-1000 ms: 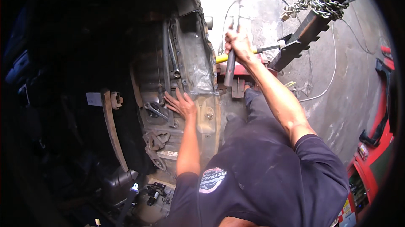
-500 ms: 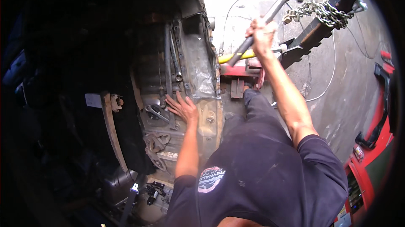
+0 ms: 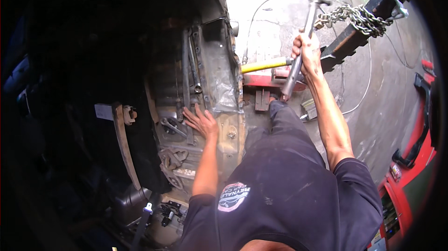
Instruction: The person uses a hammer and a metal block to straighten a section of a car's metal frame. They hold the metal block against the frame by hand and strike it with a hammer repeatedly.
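My right hand (image 3: 308, 54) is closed around the dark handle of a hammer (image 3: 311, 20). The hammer's head points away from me over the floor, and its handle end hangs toward my knee. My left hand (image 3: 201, 122) lies with spread fingers on the bare metal floor pan (image 3: 228, 132) of a car body. Beside those fingers lie a ring spanner (image 3: 172, 127) and a long flat metal bar (image 3: 186, 78). Another long spanner (image 3: 195, 71) rests farther up, next to the sill's inner wall.
A yellow bar (image 3: 266, 65) and a red jack-like frame (image 3: 261, 80) stand beside the sill. At the right a dark steel beam (image 3: 347, 41) carries a wrapped chain (image 3: 366, 20). A seat belt buckle (image 3: 148, 208) stands at the lower left. Red panels (image 3: 408, 157) lie far right.
My right hand has swung the hammer to the right and a little nearer, and the handle now stands more upright. My left hand stays on the floor pan.
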A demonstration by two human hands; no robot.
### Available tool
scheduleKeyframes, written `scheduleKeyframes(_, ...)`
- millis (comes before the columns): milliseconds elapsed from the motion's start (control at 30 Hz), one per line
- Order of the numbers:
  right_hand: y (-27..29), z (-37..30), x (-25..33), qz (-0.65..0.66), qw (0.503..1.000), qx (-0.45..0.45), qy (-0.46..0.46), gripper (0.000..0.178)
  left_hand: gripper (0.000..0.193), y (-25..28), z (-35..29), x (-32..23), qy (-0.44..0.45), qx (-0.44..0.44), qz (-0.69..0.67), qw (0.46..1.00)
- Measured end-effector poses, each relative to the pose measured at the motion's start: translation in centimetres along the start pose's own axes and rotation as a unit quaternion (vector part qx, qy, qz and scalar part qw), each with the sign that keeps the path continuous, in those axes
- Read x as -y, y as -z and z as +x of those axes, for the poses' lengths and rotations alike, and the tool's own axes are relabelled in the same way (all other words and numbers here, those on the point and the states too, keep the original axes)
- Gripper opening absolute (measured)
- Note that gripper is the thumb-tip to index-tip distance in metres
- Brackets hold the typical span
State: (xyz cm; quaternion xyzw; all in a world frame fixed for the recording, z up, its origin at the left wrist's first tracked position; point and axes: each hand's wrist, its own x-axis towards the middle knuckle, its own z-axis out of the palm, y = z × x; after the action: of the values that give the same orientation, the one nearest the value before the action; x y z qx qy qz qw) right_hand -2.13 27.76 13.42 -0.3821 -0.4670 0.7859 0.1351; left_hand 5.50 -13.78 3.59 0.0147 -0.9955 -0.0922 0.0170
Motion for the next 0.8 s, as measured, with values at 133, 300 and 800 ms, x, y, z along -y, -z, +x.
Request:
scheduleKeyframes(133,-5.5,0.6,-1.8,0.034,0.987,-0.07,0.142,0.027,0.05,0.1,0.3,-0.4,-0.012,0.005,0.007,1.0)
scheduleKeyframes(300,-5.9,-2.4,-9.7,-0.145,0.981,0.107,-0.074,0.027,0.05,0.1,0.0,-0.7,-0.006,0.004,0.001,1.0)
scheduleKeyframes(800,-3.0,0.1,-1.4,0.036,0.992,-0.054,0.11,0.023,0.05,0.4,0.3,-0.4,0.001,0.003,-0.005,1.0)
